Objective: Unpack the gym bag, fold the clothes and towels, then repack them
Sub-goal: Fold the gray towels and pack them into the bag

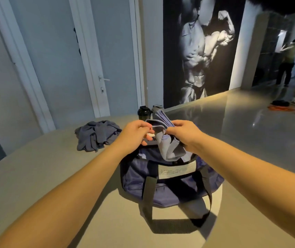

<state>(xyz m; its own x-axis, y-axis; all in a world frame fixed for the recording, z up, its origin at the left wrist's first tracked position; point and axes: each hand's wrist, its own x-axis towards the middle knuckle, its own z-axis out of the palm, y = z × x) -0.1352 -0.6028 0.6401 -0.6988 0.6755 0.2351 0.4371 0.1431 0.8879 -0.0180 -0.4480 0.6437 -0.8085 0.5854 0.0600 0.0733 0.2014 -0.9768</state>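
Note:
A navy gym bag [170,187] with dark straps and a white label sits open on the pale table [35,176] in front of me. Above its opening I hold a lilac-grey towel [171,149]. My left hand [136,131] pinches its upper edge. My right hand [186,133] grips the bunched cloth beside it. The towel's lower end hangs into the bag's mouth. A crumpled grey garment [96,135] lies on the table to the left of the bag.
A dark shaker bottle [144,112] and a second grey bottle [156,108] stand behind the bag near the table's far edge. Doors and a large wall poster are beyond. People stand at the far right by dark items on the floor [280,105].

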